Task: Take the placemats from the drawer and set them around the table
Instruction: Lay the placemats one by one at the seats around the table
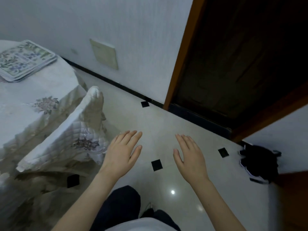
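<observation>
Several floral placemats [25, 60], neatly stacked on the table [21, 104].

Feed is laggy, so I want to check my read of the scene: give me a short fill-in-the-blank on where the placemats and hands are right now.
1. The floral placemats lie in one ____ on the cloth-covered table.
2. The left hand and right hand are both ____, holding nothing.
3. The hands hover above the pale tiled ____, not the table.
4. The quilted chair back stands ____ the left hand and the table.

Answers: stack; open; floor; between
</observation>
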{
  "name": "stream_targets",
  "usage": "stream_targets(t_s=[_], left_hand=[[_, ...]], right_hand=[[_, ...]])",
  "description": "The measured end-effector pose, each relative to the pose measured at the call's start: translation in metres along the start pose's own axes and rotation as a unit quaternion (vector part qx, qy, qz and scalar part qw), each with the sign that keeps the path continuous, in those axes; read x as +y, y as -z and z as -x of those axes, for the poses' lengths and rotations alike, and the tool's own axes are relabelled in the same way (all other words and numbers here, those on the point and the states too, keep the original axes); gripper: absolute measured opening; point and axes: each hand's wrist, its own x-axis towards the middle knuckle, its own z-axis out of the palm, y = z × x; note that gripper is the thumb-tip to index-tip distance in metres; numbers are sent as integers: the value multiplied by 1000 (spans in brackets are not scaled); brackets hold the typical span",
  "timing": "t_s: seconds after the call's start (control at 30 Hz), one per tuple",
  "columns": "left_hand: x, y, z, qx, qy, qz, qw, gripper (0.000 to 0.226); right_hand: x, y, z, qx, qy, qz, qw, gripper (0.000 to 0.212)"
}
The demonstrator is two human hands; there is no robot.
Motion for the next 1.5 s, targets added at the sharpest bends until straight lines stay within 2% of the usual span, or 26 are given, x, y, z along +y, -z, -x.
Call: stream_targets(t_s=[0.33,0.67,0.9,1.07,1.27,1.37,1.5], left_hand=[[-69,-20,-148,12,80,-3,997,55],[-156,39,-334,75,109,-25,991,52],[-206,35,-413,86,193,-24,977,54],[-240,30,-477,111,277,-29,954,53],[-266,59,-545,169,373,-39,911,51],[-286,71,-559,196,416,-41,887,51],[-321,73,-559,201,480,-36,853,52]], right_hand=[[4,-37,-198,-63,65,-3,996,63],[-35,-26,-426,-52,124,3,991,61],[-47,-58,-564,-113,190,-14,975,65],[-67,-77,-683,-154,275,-9,949,66],[-114,-93,-806,-183,387,-34,903,52],[-145,-109,-846,-199,428,-45,880,55],[-188,-138,-875,-221,481,-50,847,47]])
